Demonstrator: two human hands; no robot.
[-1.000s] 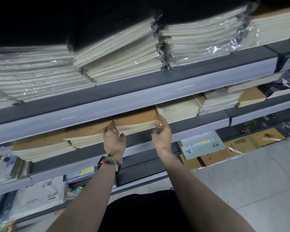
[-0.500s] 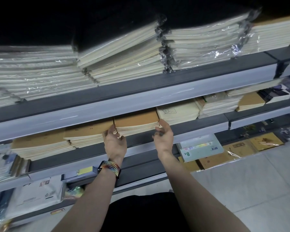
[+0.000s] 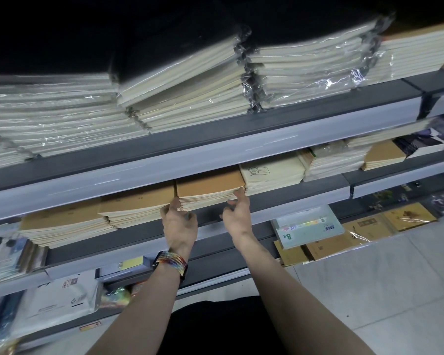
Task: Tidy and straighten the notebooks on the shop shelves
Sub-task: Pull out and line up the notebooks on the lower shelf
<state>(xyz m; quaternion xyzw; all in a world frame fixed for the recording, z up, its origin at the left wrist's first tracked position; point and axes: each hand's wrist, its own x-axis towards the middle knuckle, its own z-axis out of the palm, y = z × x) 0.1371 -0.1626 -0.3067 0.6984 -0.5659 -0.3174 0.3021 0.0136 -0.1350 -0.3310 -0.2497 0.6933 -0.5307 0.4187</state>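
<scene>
Fingers [image 3: 175, 204] of my left hand [image 3: 178, 224] curl round the left front corner of the kraft-cover notebook stack [image 3: 209, 185], at its seam with the neighbouring kraft stack [image 3: 139, 204]. The stack lies flat on the middle shelf [image 3: 305, 193], between both hands. Fingers [image 3: 240, 194] of my right hand [image 3: 237, 217] pinch its right front corner, beside the cream notebook stack [image 3: 272, 171].

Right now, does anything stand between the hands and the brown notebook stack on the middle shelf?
Nothing visible does. The left hand and the right hand touch the brown notebook stack at its two front corners.
</scene>
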